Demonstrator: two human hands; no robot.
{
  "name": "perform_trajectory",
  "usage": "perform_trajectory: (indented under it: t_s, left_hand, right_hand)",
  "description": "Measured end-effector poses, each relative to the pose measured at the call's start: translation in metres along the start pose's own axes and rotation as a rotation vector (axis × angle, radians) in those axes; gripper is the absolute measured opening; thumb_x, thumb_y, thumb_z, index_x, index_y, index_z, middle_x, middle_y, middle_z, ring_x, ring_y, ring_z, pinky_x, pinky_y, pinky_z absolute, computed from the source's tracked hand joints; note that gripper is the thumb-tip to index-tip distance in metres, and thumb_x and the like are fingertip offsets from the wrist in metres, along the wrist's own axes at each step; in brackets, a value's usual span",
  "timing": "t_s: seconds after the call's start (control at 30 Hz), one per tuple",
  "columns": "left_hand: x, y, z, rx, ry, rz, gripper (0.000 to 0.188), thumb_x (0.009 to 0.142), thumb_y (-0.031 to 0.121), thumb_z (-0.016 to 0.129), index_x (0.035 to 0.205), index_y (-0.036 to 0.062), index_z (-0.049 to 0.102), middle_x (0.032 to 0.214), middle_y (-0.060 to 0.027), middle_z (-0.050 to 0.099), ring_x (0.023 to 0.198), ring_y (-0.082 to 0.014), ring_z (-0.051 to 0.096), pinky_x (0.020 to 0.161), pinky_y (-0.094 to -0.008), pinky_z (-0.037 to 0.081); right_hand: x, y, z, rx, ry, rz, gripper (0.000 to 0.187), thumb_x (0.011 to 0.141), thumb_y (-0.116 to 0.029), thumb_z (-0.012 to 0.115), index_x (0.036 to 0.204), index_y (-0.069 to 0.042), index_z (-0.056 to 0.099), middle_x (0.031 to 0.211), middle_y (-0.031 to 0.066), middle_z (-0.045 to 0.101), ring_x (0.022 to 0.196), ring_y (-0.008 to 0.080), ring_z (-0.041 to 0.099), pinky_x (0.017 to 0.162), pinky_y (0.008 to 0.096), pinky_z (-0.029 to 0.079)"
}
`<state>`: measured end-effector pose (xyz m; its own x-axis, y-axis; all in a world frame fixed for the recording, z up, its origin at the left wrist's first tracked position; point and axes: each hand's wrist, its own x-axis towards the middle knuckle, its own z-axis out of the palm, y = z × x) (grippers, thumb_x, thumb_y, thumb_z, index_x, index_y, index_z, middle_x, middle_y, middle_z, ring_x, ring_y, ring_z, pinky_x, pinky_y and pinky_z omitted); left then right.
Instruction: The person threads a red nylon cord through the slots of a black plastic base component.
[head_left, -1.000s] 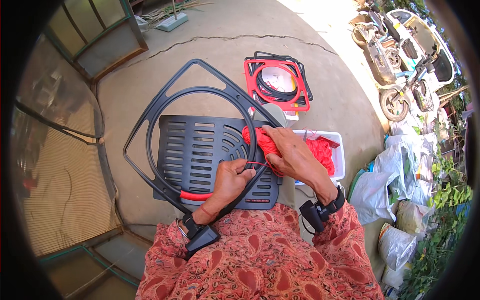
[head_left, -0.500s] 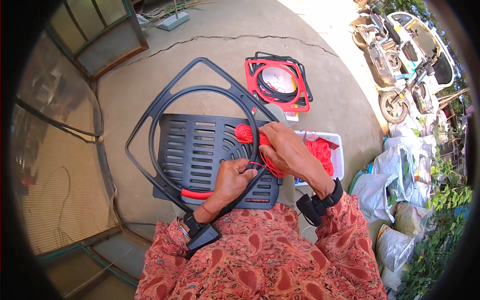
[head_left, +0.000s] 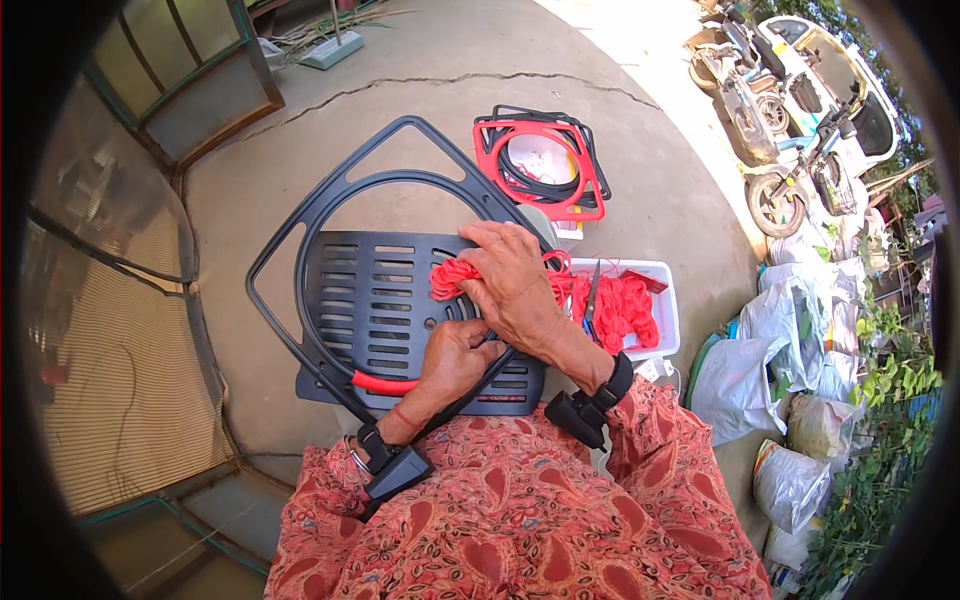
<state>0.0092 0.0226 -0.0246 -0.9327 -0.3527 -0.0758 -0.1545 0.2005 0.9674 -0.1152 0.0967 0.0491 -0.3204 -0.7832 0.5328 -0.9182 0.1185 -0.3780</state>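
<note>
A black plastic frame point(head_left: 482, 198), squarish with a round ring inside, is tilted over a black slotted panel point(head_left: 364, 292) in front of me. Red cord wrapping point(head_left: 384, 385) covers a short stretch of the ring at its lower left. My left hand point(head_left: 455, 362) is closed on the ring's lower right side, thumb and forefinger pinched there. Just above it, my right hand point(head_left: 515, 285) grips a bundle of red cord point(head_left: 452, 279) inside the ring, its fingers curled over it. The back of my right hand hides part of the ring and the cord's run.
Right of the panel stands a white bin point(head_left: 668, 300) with red cord hanks point(head_left: 625, 312) and scissors point(head_left: 593, 300). Farther off, a red frame point(head_left: 540, 128) lies on several black ones. Bulging sacks point(head_left: 745, 385) and parked scooters point(head_left: 775, 205) line the right side.
My right hand has moved left with the red cord bundle, from across the ring's right side to inside the ring. My left hand keeps its pinch. The bin's scissors now show.
</note>
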Motion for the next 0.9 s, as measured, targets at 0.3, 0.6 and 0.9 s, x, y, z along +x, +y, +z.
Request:
perform_trajectory:
  t_s: [0.3,0.6,0.9]
  left_hand:
    - [-0.004,0.010,-0.008,-0.116,0.134,0.189,0.019,0.080,0.008,0.069,0.098,0.0019,0.069,0.085,-0.0021,0.071,0.078,-0.0126,0.066,0.067,-0.0293,0.051]
    - [0.005,0.015,-0.015,-0.305,-0.017,-0.194,0.029,0.081,0.002,0.070,0.062,0.0051,0.049,0.060,0.0106,0.037,0.057,-0.0007,0.031,0.048,-0.0218,0.025]
    - [0.009,0.019,-0.009,-0.401,0.024,-0.242,0.032,0.080,-0.003,0.068,0.111,-0.0072,0.061,0.059,0.0107,0.038,0.054,0.0003,0.031,0.046,-0.0199,0.024]
  right_hand:
    - [0.025,-0.032,-0.047,1.409,0.128,0.660,0.031,0.102,-0.031,0.042,0.105,-0.003,0.053,0.078,0.0056,0.056,0.064,0.0183,0.057,0.061,0.0318,0.050]
    - [-0.095,0.016,-0.165,1.383,0.527,0.992,0.032,0.103,-0.035,0.036,0.099,-0.006,0.049,0.061,0.0009,0.039,0.044,0.0104,0.041,0.040,0.0255,0.041]
    - [-0.151,0.030,-0.153,0.997,0.650,1.298,0.029,0.101,-0.035,0.046,0.101,-0.006,0.050,0.060,0.0016,0.043,0.044,0.0105,0.042,0.041,0.0246,0.039]
